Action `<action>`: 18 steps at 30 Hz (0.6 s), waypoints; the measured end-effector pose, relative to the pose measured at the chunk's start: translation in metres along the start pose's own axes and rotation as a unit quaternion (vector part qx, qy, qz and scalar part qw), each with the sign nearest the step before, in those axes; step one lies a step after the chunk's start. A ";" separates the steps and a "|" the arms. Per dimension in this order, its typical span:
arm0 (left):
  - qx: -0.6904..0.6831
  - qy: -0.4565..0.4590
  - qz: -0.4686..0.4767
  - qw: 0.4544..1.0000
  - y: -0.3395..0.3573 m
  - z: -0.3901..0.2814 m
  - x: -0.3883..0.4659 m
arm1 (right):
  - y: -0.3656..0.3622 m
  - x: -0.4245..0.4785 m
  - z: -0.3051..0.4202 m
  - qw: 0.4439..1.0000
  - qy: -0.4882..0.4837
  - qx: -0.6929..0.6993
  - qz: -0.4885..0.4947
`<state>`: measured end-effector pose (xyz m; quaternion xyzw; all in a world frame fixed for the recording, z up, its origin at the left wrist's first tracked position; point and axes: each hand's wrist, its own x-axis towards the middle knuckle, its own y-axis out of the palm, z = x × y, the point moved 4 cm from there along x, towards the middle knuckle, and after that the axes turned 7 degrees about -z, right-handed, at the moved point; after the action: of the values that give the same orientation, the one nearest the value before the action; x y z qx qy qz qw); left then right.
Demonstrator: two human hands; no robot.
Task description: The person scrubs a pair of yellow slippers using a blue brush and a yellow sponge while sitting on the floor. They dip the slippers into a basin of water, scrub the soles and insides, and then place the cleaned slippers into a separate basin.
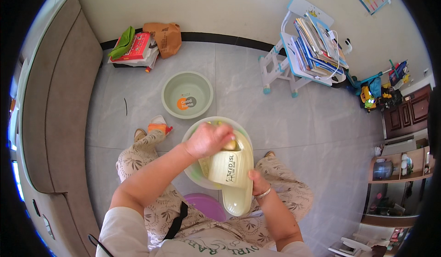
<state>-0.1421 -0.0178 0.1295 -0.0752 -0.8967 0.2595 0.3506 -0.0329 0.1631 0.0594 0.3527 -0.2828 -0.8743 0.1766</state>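
A pale yellow slide slipper (245,174) is tilted over a whitish-green basin (193,178) between the knees. My right hand (258,183) grips the slipper's outer edge. My left hand (210,140), blurred, is closed around a small yellow thing (230,144) at the slipper's foot opening; what it is cannot be told. Part of another pale yellow item (204,165) shows in the basin beneath the slipper, and the rest of the basin's contents is mostly hidden.
A grey-green basin (187,85) stands on the tiles just beyond. An orange and white packet (157,129) lies near the left foot. Something purple and round (206,205) is under the legs. A sofa (65,102) flanks the left; a chair (287,57) bears stacked books and folders (318,50).
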 end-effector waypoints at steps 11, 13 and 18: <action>-0.135 -0.164 0.013 0.977 -0.007 -0.005 0.000 | 0.018 0.013 0.013 0.985 -0.060 -0.100 -0.130; -0.125 -0.119 0.031 0.985 -0.005 -0.016 -0.002 | 0.020 0.014 0.017 0.970 -0.056 -0.166 -0.171; -0.084 -0.177 -0.026 0.980 -0.010 0.000 0.000 | 0.025 0.013 0.014 0.875 -0.181 -0.416 -0.171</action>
<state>-0.1416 -0.0270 0.1344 -0.0337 -0.9649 0.1830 0.1855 -0.0491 0.1418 0.0762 0.1250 0.1447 -0.9764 0.1007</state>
